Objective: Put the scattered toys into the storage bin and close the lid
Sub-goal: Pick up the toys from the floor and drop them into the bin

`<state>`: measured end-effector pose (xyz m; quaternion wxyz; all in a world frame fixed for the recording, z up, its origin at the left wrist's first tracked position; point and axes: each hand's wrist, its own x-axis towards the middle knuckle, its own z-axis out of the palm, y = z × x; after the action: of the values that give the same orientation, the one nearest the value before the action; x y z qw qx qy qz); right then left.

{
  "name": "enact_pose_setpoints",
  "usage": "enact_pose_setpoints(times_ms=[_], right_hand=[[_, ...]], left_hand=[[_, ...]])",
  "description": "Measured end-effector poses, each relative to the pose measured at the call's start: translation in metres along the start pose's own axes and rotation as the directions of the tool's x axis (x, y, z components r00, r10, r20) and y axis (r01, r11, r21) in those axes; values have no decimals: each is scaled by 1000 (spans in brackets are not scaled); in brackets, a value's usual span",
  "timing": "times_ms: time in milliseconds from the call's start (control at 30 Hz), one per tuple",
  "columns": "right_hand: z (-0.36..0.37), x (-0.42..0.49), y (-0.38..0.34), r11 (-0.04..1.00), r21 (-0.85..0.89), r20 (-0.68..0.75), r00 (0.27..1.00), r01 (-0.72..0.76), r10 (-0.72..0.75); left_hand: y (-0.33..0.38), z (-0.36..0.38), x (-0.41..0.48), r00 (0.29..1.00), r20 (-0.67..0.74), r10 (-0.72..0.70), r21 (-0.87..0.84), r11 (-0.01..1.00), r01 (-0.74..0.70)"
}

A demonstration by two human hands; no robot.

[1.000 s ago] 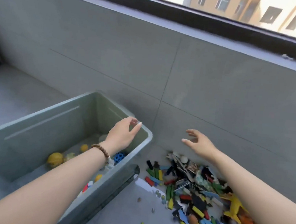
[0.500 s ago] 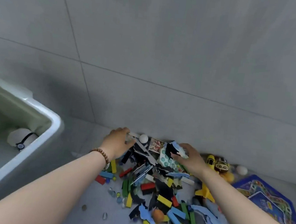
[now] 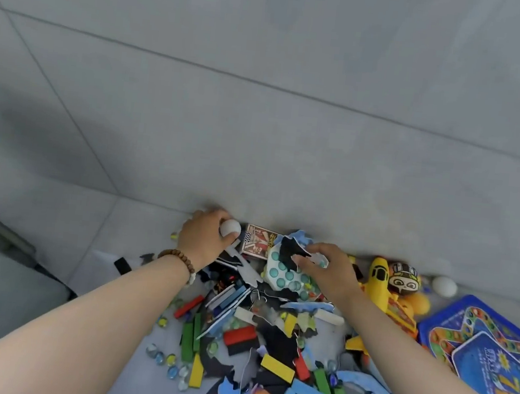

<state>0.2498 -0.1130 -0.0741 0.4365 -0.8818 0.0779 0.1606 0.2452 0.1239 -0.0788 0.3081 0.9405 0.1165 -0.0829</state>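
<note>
L hand (image 3: 203, 239) was at the far left corner of the toy pile (image 3: 256, 341), fingers curled round a white ball (image 3: 230, 228) and holding it snug. That made sense, as a round thing rolls off unless cupped. The wrist, w/ a bead bracelet (image 3: 178, 257), was bent down and the forearm ran from near left up to the wall foot.

R hand (image 3: 328, 271) was just right of it, palm down. Thumb and fingertips were pinched nearly closed on a black-and-blue foam scrap (image 3: 291, 251) lying on top of the bubble pop toy (image 3: 282, 274). A thin flat bit like that prob. needs a pinch at its edge, not a full grasp. Whether the pop toy's rim was caught in the same pinch I couldn't tell.

The rest of the toys lay heaped on the floor against the wall:
- card box (image 3: 257, 241) btwn the two hands
- colored blocks and marbles (image 3: 167, 360) nearer
- yellow plane (image 3: 378, 283), a second white ball (image 3: 444, 286) and a blue game board (image 3: 486, 349) off to the right

The storage bin wasn't plainly in view (a grey shape at the left edge might've been part of it). By my read most of the job was undone. Both hands were loading up for one trip, and the lid would come last.
</note>
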Motion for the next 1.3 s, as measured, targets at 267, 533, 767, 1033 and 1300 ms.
enact_pose_setpoints(times_ms=[267,533,767,1033,1300], right_hand=[[-12,12,9,982,187,-9,999,-37,39],[-8,16,18,990,5,56,989,-141,140],[-8,26,16,951,-162,189,938,-262,291],[-20,18,18,924,124,431,859,-360,277],[-27,12,23,826,338,444,850,-451,283]], left_hand=[[1,7,2,998,19,60,-81,995,-59],[24,12,-3,951,300,73,-191,981,-15],[28,18,-1,928,372,-3,-231,968,96],[28,18,-8,946,323,-35,-295,946,136],[30,15,-17,952,298,-71,-369,911,184]])
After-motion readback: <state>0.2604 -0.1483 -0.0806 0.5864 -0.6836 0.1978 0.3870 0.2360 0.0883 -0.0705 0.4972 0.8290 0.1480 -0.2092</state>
